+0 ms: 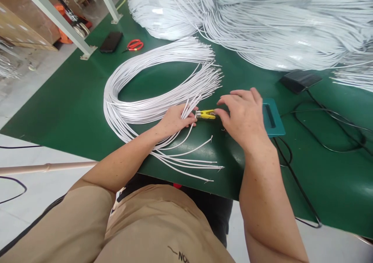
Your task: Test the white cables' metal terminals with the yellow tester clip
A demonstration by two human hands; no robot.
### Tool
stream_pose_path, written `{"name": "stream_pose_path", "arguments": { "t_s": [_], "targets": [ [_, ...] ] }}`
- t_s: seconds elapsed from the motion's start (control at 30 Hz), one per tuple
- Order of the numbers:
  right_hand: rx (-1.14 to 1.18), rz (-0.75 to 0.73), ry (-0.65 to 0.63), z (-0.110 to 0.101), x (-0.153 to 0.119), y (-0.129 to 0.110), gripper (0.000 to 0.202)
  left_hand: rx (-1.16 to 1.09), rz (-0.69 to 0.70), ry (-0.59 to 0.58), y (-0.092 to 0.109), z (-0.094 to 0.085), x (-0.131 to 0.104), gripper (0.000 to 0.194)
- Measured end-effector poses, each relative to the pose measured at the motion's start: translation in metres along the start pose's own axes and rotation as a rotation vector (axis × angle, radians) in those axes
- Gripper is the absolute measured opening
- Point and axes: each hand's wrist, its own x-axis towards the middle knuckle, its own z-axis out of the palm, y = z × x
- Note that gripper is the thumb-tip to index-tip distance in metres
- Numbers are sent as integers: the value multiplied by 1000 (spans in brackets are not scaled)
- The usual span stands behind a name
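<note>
A looped bundle of white cables (pixel 140 67) lies on the green table, its cut ends toward the right. My left hand (pixel 176 121) is closed around several of these cables near their ends. Just right of its fingertips is a small yellow tool or clip (pixel 207 114) with a metal end, which meets the cable ends. My right hand (pixel 243 113) is beside the yellow piece, thumb and fingers curled toward its right end; what lies between them is too small to make out. Several loose cable ends (pixel 201 162) fan out below, near the table's front edge.
A large heap of white cables (pixel 276 26) fills the back right. Red-handled scissors (pixel 135 45) and a black case (pixel 111 42) lie at the back left. A teal tray (pixel 273 117), a black device (pixel 300 80) and black cords (pixel 323 138) are on the right.
</note>
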Motion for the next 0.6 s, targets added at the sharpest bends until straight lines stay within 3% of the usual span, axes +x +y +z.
{"name": "stream_pose_path", "arguments": {
  "t_s": [0.1, 0.2, 0.4, 0.5, 0.6],
  "targets": [
    [-110, 122, 86, 5, -4, 7, 26, 32, 12, 17, 0, -1, 0, 38],
    [-192, 214, 94, 12, -8, 10, 39, 42, -7, 9, 2, -2, -1, 37],
    [-224, 237, 131, 12, -8, 7, 37, -15, -22, -6, 10, -10, -2, 38],
    [-75, 130, 203, 5, -5, -4, 31, -92, -9, -22, 11, -15, -1, 47],
    [243, -178, 142, 4, -5, -27, 25, -92, 32, -30, 11, -19, -1, 51]
  ]
}}
